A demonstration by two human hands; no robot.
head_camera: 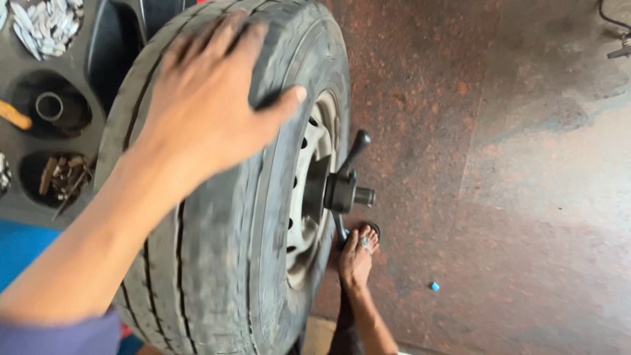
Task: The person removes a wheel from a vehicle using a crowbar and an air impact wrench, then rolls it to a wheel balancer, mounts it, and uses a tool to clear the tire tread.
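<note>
A worn black tyre [223,250] on a pale steel rim [314,167] stands upright on a machine shaft. A black winged locking nut [345,187] clamps the rim at its centre. My left hand [210,98] lies flat on top of the tread, fingers spread toward the far side and thumb pointing at the rim. It grips nothing. My right hand is out of view.
A dark machine tray [20,197] at the left has round pockets with metal weights [46,26], a ring [49,105] and small parts [62,177]. A bare foot [357,256] stands on the reddish floor [513,197] below the nut. A small blue bit [434,286] lies nearby.
</note>
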